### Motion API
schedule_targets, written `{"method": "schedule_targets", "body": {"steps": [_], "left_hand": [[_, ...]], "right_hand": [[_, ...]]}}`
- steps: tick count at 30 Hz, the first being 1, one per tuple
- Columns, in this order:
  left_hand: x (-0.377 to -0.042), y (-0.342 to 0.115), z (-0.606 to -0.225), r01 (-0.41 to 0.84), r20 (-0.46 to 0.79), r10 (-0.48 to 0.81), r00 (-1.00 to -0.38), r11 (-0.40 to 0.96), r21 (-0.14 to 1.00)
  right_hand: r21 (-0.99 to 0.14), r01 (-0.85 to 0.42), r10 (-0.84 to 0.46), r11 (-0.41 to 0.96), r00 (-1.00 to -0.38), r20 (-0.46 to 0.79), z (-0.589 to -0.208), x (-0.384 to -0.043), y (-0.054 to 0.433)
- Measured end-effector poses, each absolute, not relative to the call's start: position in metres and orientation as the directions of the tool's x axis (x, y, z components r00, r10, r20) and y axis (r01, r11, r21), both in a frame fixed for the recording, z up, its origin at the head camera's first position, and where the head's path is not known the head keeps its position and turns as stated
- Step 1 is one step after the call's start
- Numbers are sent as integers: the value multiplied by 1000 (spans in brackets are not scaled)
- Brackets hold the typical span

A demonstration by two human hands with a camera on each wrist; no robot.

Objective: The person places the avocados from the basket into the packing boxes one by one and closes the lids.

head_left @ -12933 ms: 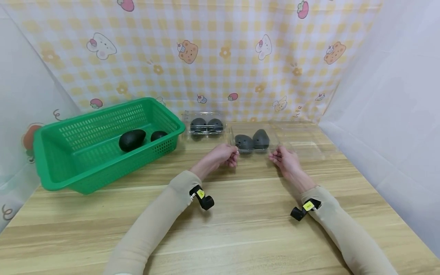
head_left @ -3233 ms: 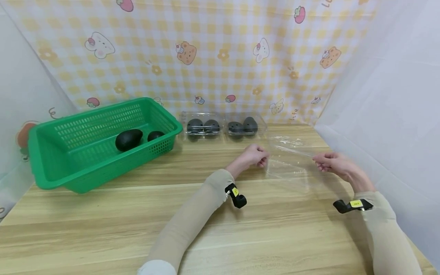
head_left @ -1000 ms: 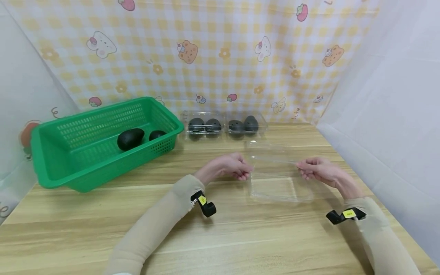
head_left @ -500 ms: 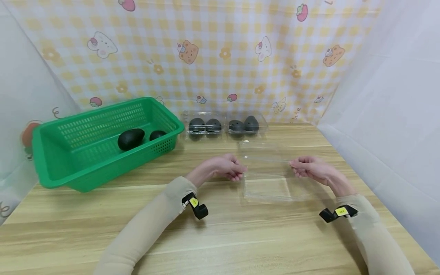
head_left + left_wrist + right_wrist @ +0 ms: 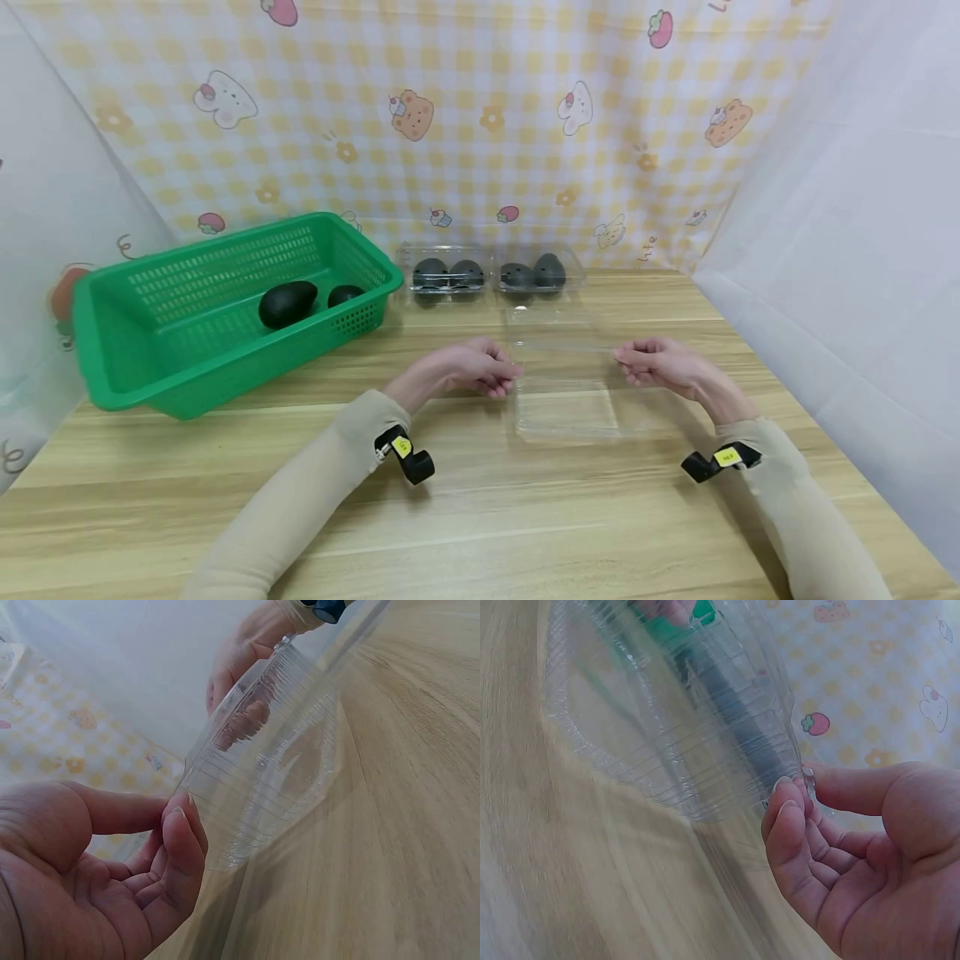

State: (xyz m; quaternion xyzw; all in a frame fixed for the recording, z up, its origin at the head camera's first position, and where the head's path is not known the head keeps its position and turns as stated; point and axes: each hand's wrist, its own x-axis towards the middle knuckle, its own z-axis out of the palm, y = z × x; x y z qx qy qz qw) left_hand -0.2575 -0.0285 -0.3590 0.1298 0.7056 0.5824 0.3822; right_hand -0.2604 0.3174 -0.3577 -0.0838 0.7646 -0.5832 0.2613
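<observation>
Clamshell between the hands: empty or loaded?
Empty. In the head view, only the wooden tabletop shows through the clear plastic clamshell pinched by the left hand and right hand.

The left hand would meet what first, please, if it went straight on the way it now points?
Probably the clear box, whose edge the left hand pinches; beyond it seems to come the right hand, though depth is hard to judge.
</observation>
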Motion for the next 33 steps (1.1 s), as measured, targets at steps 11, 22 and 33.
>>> {"method": "schedule_targets", "body": {"steps": [11,22,33], "left_hand": [[-252,-49,-358,-272,-394,614,-684,287,919],[-250,-72,-358,-283,-399,587,-705,283,916],[-244,-94,-358,-298,-392,543,-743,257,919]], "right_hand": [[-940,168,-462,298,-836,-296,-361,-267,298],[-948,164,-483,274,-829,-283,-362,-268,277],[-959,155,-500,237,-827,-257,-366,-271,253]]}}
